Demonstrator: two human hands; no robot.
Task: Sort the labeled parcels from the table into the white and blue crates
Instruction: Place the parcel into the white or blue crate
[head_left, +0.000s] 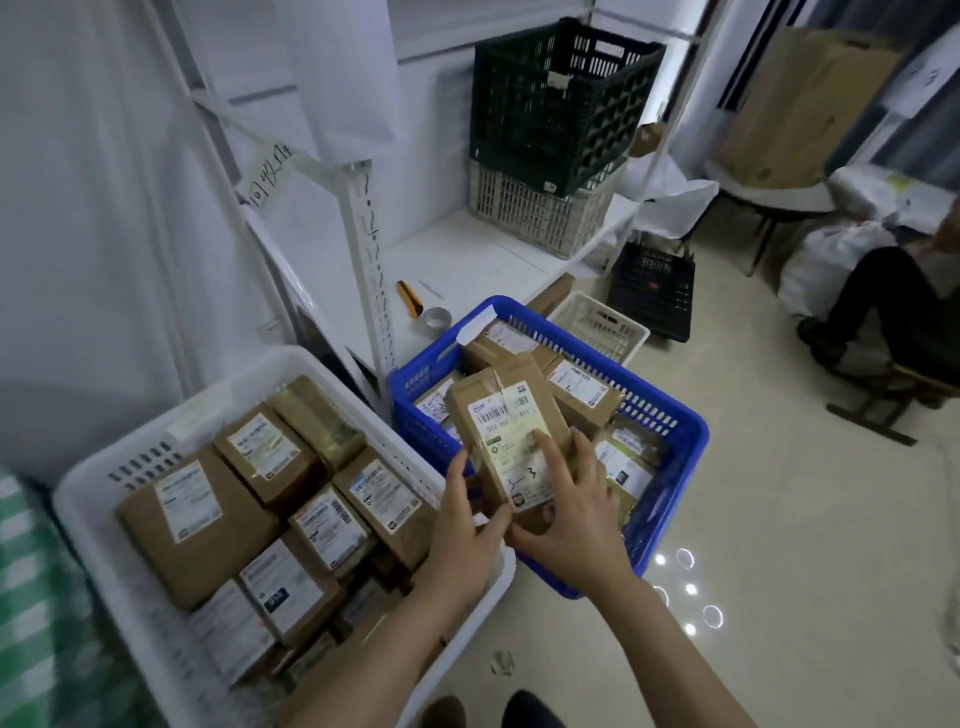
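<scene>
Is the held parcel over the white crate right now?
No, the left hand and right hand hold the parcel above the blue crate; the white crate sits to its left.

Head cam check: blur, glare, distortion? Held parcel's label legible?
Head view: wide-angle lens bends the shelf post; green checked cloth at the left edge is blurred; lamp reflections glare on the glossy floor; held parcel, gripped by left hand and right hand, is sharp, with 502 readable.
</scene>
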